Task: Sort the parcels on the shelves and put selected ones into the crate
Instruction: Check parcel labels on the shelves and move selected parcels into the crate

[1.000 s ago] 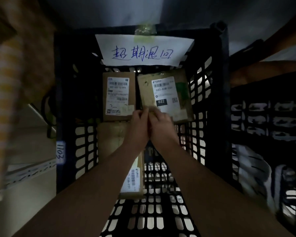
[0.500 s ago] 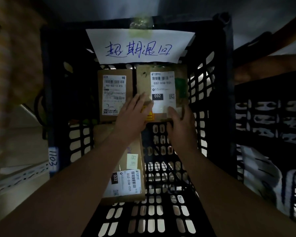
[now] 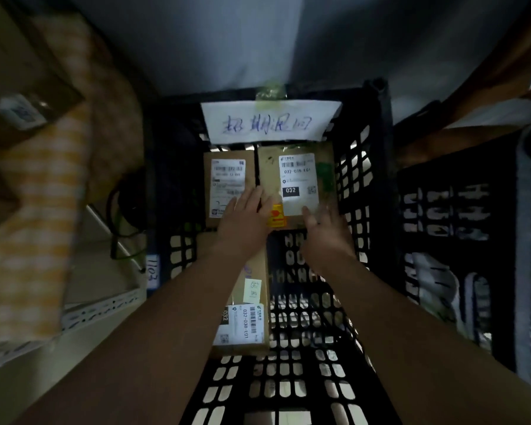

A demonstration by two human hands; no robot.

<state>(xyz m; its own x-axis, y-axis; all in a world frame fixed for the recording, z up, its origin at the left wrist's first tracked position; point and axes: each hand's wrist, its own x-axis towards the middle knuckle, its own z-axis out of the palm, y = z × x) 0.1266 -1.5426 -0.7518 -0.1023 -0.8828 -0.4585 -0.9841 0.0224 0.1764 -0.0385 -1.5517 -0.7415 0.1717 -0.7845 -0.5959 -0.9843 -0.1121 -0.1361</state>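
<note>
You are looking down into a dim storage corner with a pale grey floor (image 3: 258,41) at 12 o'clock. At 9 o'clock a yellow checked bundle (image 3: 40,210) and a blurred brown box (image 3: 22,96) sit on a pale metal shelf (image 3: 105,302), whose edge carries a tag reading 1103 (image 3: 153,271). A dark cable (image 3: 120,222) loops beside the shelf.

In the middle stands your black slotted crate (image 3: 362,191), with a handwritten paper sign (image 3: 269,122) taped to its far rim. 3 parcels lie on its floor: a left parcel (image 3: 227,176) at 11 o'clock, a right parcel (image 3: 298,176) just beside it marked 032, and a near parcel (image 3: 249,323) at 6 o'clock, partly under your left forearm.

Your left hand (image 3: 246,216) lies flat with fingers loosely apart over the seam between the 2 far parcels, touching both. Your right hand (image 3: 325,231) is spread, fingers apart, its thumb at the near edge of the right parcel; I cannot tell whether it touches.

At 3 o'clock a second dark crate (image 3: 448,210) stands close by, under a brown wooden edge (image 3: 488,78).
</note>
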